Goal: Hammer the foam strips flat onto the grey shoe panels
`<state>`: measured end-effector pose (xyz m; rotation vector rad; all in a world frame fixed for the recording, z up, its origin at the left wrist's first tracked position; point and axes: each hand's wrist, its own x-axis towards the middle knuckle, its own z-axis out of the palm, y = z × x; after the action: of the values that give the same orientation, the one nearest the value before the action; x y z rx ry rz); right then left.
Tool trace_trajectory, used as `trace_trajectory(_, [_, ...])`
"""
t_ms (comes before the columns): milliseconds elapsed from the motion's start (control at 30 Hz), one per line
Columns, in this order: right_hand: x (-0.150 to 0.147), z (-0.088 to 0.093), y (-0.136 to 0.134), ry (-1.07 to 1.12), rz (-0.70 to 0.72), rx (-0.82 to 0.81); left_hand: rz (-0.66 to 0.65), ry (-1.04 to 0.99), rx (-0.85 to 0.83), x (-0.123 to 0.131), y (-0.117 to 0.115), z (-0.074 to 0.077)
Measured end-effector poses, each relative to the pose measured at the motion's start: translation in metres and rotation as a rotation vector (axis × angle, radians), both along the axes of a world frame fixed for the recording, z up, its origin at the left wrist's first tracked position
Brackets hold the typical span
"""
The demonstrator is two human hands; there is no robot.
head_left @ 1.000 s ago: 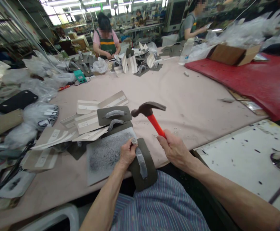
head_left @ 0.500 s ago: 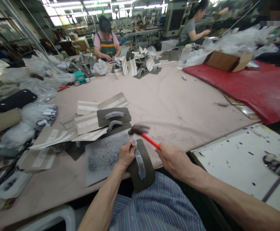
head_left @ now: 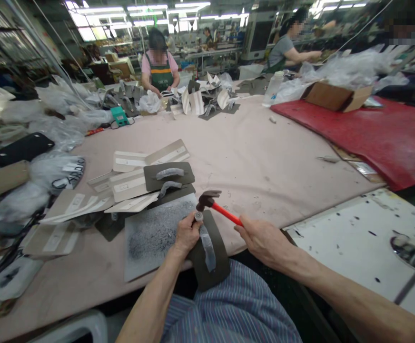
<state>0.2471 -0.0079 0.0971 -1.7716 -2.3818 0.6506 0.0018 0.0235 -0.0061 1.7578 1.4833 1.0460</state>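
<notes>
My left hand is closed around a short metal punch, its round top facing up. In my right hand is the red handle of a claw hammer; its dark head is just above the punch, and I cannot tell whether they touch. Beneath the punch lies a dark olive panel, partly over the table edge toward my lap. A handle wrapped in clear plastic is on this panel. The punch's lower end is hidden by my fingers. A speckled grey plate lies left of my left hand.
Several olive panels with wrapped handles and beige flaps are piled to the left. Plastic bags crowd the left side. A red sheet with an open cardboard box lies at right, beyond a white machine table. A co-worker sits across.
The hammer head, blurred by motion earlier, has shifted slightly right and down and now shows sharply over the punch. My left hand keeps its hold on the punch.
</notes>
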Motion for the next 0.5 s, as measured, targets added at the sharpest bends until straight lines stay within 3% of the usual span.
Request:
trace_trajectory(133, [0.009,-0.023,0.021,0.027,-0.136,-0.047,-0.006,-0.039,0.008,0.000,0.000,-0.001])
trace_trajectory(233, [0.005,-0.047,0.036,-0.016,-0.153,-0.104,0.000,-0.077,0.010,0.000,0.001,-0.002])
trace_trajectory(300, [-0.004,-0.057,0.038,-0.025,-0.134,0.010,0.014,-0.085,0.016,0.000,0.000,-0.001])
trace_trajectory(400, [-0.029,-0.059,0.022,0.115,-0.059,0.257,0.040,-0.099,0.006,0.002,0.001,0.000])
trace_trajectory(500, [-0.061,-0.057,-0.007,0.269,0.138,0.164,0.113,-0.252,-0.065,0.004,0.005,0.001])
